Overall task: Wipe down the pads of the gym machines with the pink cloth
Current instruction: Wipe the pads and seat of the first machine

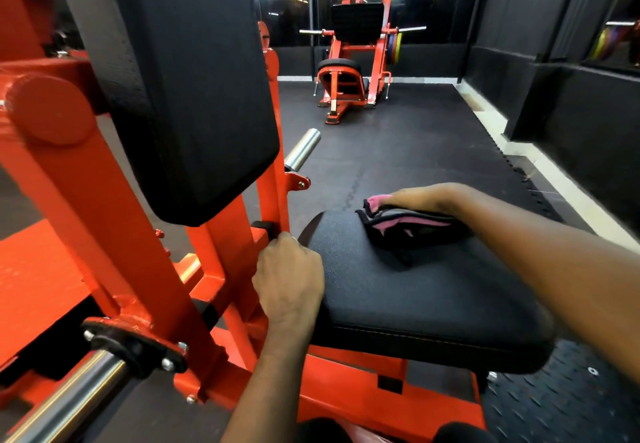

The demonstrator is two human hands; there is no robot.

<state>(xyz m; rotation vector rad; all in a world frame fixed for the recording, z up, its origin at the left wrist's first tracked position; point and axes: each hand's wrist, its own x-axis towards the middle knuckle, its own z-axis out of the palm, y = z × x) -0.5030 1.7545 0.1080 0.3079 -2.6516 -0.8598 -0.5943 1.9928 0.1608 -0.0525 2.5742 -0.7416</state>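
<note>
The pink cloth (412,226), bunched with darker folds, is lying on the far part of the black seat pad (415,290). The right hand (419,198) is pressing down on it, fingers stretched flat over the fabric. The left hand (289,276) is gripping the seat pad's left edge, fingers curled around it. An upright black back pad (194,79) is standing just left of the seat on the orange frame (114,235). A second orange machine (349,62) is sitting well apart across the dark floor mat (415,138).
</note>
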